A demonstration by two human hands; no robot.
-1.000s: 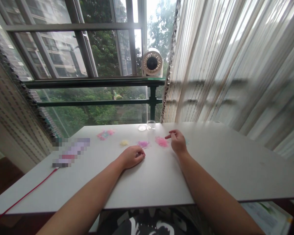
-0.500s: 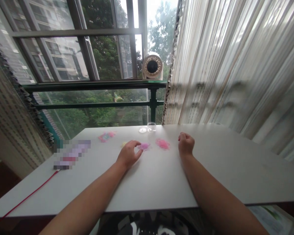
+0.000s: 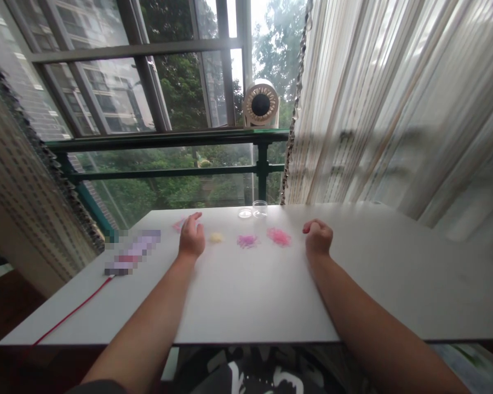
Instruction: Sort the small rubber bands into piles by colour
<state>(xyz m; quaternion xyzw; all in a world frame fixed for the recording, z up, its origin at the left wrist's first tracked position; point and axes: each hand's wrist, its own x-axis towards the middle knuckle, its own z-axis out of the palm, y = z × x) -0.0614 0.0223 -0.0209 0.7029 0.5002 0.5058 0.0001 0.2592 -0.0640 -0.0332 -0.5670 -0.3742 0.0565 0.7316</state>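
Note:
On the white table [image 3: 246, 295] lie small heaps of coloured pieces: a yellow heap [image 3: 216, 238], a purple heap [image 3: 247, 241] and a pink heap [image 3: 279, 236]. Another, mixed pink and pale heap [image 3: 178, 224] is partly hidden behind my left hand [image 3: 192, 236]. That hand is raised beside it with fingers apart, and no object shows in it. To the right of the pink heap, my right hand [image 3: 319, 236] rests with its fingers curled in; whatever they may hold is hidden.
A clear round container [image 3: 260, 209] and a clear lid [image 3: 245, 214] stand at the table's back edge. At left lies a blurred-out flat device [image 3: 133, 253] with a red cable [image 3: 74, 312]. A round fan [image 3: 261, 104] sits by the window; curtains hang at both sides.
My left hand has moved left, from the purple heap to the mixed heap, uncovering the yellow one. My right hand stays closed in nearly the same place. The view has shifted slightly.

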